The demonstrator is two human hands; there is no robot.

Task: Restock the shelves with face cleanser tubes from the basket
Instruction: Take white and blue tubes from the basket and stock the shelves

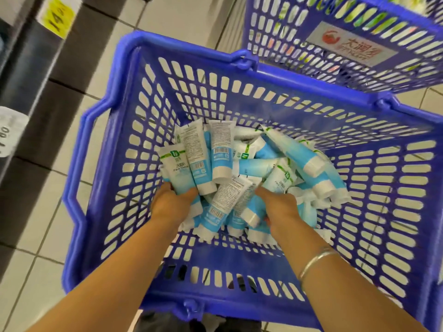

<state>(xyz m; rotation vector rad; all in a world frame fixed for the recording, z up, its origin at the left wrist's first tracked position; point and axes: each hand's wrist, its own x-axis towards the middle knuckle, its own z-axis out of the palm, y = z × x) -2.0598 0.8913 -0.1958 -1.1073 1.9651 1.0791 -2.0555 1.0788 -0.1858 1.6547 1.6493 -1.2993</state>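
A blue plastic basket [374,178] stands on the tiled floor below me, holding a heap of several white-and-blue face cleanser tubes [263,164]. Both my arms reach down into it. My left hand [171,201] grips a bunch of upright tubes [191,159] at the heap's left side, caps down in my fingers. My right hand [279,207] is closed around other tubes [242,200] in the middle of the heap, with a silver bracelet on that wrist. The fingers of both hands are partly buried among the tubes.
A second blue basket [347,41] with a white label stands behind the first, at the top right. The dark shelf edge [26,75] with a yellow price tag [57,17] runs along the left. Pale floor tiles [40,238] lie between shelf and basket.
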